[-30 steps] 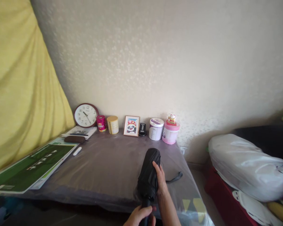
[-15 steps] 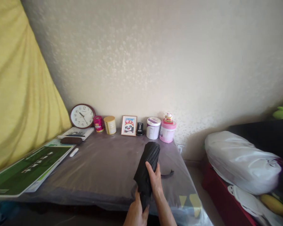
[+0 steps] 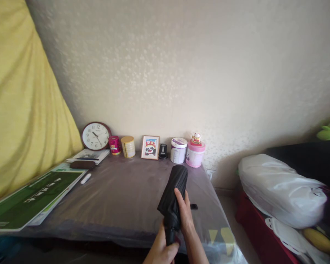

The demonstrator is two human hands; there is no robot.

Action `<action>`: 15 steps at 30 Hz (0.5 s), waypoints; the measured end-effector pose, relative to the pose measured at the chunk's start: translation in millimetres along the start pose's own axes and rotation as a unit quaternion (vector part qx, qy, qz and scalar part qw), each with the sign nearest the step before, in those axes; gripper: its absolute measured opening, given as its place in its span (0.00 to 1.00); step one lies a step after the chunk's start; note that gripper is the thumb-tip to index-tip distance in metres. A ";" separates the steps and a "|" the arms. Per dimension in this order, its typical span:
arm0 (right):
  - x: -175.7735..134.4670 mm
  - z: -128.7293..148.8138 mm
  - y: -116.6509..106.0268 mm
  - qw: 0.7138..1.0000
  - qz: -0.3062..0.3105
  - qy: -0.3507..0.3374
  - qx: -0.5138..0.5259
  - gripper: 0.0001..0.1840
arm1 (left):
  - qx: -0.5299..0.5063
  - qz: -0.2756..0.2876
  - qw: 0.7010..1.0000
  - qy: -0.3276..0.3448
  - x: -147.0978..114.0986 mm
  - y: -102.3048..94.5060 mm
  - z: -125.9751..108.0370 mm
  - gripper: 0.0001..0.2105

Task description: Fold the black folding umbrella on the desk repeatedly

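Note:
A folded black umbrella (image 3: 173,190) is held out above the near right part of the table, its canopy end tilted up and away. My left hand (image 3: 165,246) is closed around its black handle (image 3: 169,234) at the bottom. Higher up, my right hand (image 3: 184,209) wraps the right side of the bundled canopy, thumb lying on the cloth. A short black strap end (image 3: 194,206) sticks out to the right of my right hand. The fingers behind the umbrella are hidden.
A table (image 3: 121,194) under clear plastic fills the middle. Along the wall stand a clock (image 3: 96,135), tins, a picture frame (image 3: 150,147) and a pink tub (image 3: 195,154). Green boards (image 3: 35,200) lie at left. A white plastic bag (image 3: 280,189) sits right.
The umbrella has turned slightly, showing more of its handle. My left hand has moved lower on the handle, and the strap beside my right hand has shifted and looks shorter.

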State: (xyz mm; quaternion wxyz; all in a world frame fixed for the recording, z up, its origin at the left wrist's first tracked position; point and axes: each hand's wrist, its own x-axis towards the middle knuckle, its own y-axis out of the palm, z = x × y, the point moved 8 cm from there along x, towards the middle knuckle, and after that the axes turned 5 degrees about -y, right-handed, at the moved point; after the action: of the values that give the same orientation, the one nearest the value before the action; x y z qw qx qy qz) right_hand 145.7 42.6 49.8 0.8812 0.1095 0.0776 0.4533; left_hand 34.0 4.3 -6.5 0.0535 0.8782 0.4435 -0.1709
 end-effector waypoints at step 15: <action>-4.4 -5.6 9.7 0.996 0.037 0.031 0.081 0.30 | -0.019 0.056 0.998 0.004 -14.2 -2.0 -26.3 0.39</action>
State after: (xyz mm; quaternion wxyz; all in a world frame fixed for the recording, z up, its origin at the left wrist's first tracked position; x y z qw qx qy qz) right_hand 134.3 45.2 47.1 0.8491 0.1694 0.1376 0.4811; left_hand 31.3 1.2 23.2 0.0778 0.9014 0.3966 -0.1557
